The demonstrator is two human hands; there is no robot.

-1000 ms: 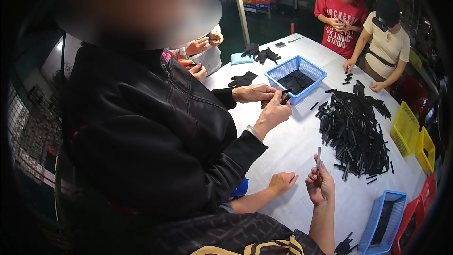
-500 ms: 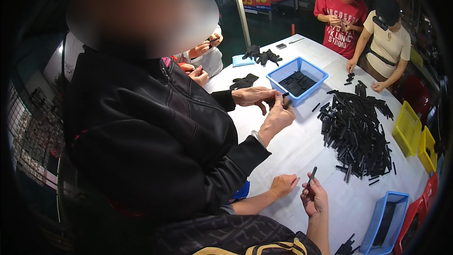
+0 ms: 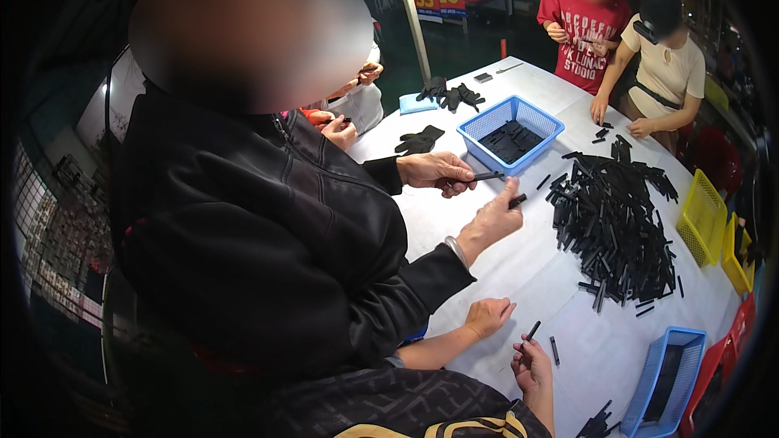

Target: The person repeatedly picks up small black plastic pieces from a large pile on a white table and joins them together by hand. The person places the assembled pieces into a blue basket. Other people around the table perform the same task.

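Note:
Low in the view, my right hand [image 3: 531, 367] is turned palm up, its fingers pinching one end of a slim black stick [image 3: 532, 330] that tilts up to the right. A second black stick [image 3: 555, 350] lies on the white table just right of it. My left hand [image 3: 488, 317] is a little farther off, back of the hand up with its fingers curled; what they hold, if anything, is hidden. On my left, a co-worker in a black jacket [image 3: 243, 251] has a black stick [image 3: 488, 176] in one hand and a short dark piece [image 3: 518, 200] in the other.
A large heap of black sticks [image 3: 613, 227] covers the table [image 3: 503, 259]. A blue basket [image 3: 511, 113] holding black pieces stands beyond; another blue basket [image 3: 690, 357] and yellow baskets [image 3: 702, 219] line the right edge. Black gloves [image 3: 419, 141] lie at the far left. Other people work across the table.
My right hand has moved slightly down and left with its stick, and a stick on the table now shows beside it. The co-worker's two hands have drawn apart.

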